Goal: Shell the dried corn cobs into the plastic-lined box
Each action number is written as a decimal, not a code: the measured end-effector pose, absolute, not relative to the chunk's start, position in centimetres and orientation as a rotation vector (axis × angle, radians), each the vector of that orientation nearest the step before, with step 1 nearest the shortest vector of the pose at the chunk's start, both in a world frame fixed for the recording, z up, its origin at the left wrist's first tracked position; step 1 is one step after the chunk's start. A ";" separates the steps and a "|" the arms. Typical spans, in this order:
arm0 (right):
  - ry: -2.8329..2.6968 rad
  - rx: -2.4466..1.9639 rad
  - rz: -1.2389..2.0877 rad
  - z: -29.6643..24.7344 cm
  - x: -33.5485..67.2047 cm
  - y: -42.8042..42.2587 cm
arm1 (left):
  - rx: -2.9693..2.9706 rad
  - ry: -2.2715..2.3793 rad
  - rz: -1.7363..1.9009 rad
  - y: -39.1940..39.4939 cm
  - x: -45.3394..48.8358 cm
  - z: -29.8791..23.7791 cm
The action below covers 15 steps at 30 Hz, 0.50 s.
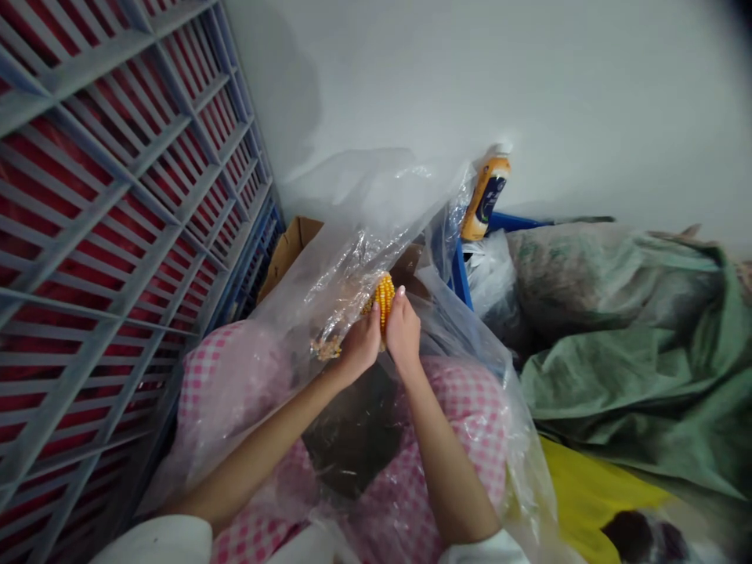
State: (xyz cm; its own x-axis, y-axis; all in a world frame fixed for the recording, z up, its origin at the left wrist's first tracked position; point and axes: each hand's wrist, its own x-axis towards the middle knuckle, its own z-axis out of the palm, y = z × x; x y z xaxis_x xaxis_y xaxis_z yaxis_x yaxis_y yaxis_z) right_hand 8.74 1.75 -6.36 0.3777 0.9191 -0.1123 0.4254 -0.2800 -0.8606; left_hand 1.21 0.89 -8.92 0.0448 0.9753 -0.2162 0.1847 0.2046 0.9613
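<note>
Both my hands are wrapped round a yellow corn cob (385, 299), which stands nearly upright between them. My left hand (363, 341) grips its left side, and my right hand (403, 329) closes on the right side with the thumb pointing up. The kernels show in rows above my fingers; the lower end of the cob is hidden. Under and around my hands spreads a large clear plastic bag (352, 254), draped over my knees in pink checked cloth. A small cluster of loose kernels (327, 347) lies in the bag, left of my left hand.
A grey-blue slatted crate (123, 184) with red behind it rises on the left. Beside it stands a cardboard box (294, 239). An orange bottle (486, 196) leans against the wall near a blue crate (461, 278). Green sacks (623, 368) and a yellow bag (587, 486) lie on the right.
</note>
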 end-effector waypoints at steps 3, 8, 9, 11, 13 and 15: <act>-1.169 -1.797 0.764 -6.5 8.2 1.7 | 1.152 1.404 1.004 0.9 1.3 -9.0; -1.020 -1.625 0.799 -7.6 7.5 1.7 | 1.144 1.475 1.080 1.0 1.3 -9.7; -0.987 -1.582 0.810 -7.8 7.5 1.7 | 1.144 1.474 1.081 1.0 1.4 -9.9; -0.917 -1.510 0.838 -8.1 7.5 1.6 | 1.131 1.467 1.090 0.9 1.5 -10.2; -0.857 -1.464 0.863 -8.2 7.5 1.5 | 1.103 1.468 1.095 0.8 1.7 -10.5; -0.816 -1.434 0.887 -8.2 7.4 1.4 | 1.091 1.477 1.071 0.6 1.8 -10.6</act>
State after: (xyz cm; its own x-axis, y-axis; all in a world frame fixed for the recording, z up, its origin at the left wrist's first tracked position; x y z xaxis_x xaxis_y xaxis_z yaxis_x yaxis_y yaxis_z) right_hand 7.37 1.45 -8.24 0.4629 0.8847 -0.0544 -0.0187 -0.0516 -0.9985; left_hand 1.80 0.65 -10.64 -0.1243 0.9728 -0.1956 0.1164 0.2100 0.9707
